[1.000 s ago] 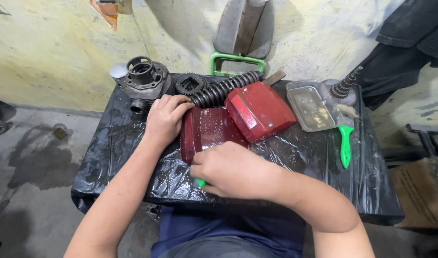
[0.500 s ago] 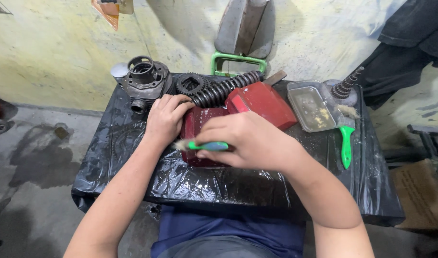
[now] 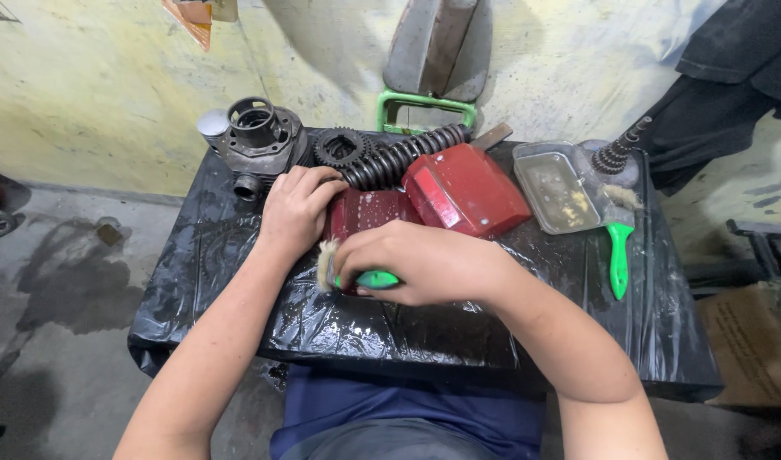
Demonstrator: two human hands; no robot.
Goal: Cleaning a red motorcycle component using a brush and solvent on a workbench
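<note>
My left hand [image 3: 294,209] presses on the left end of a flat red plastic lens [image 3: 366,211] lying on a table wrapped in black plastic sheet [image 3: 211,255]. My right hand [image 3: 416,264] is closed around a green-handled brush [image 3: 375,278] whose pale bristles [image 3: 326,262] point left at the lens's near-left edge. Most of the lens is hidden under my hands. A second red lens housing [image 3: 465,189] lies just behind, tilted.
A grey engine cylinder [image 3: 256,140], a black gear [image 3: 339,146] and a ribbed black rubber boot [image 3: 400,155] sit at the back. A clear tray of liquid [image 3: 559,189], another green brush [image 3: 619,249] and a spring [image 3: 620,149] lie right. A cardboard box [image 3: 748,341] stands on the floor.
My right hand has swung the brush from the lens's near edge up across it and over to its left end. My left hand has stayed on the lens.
</note>
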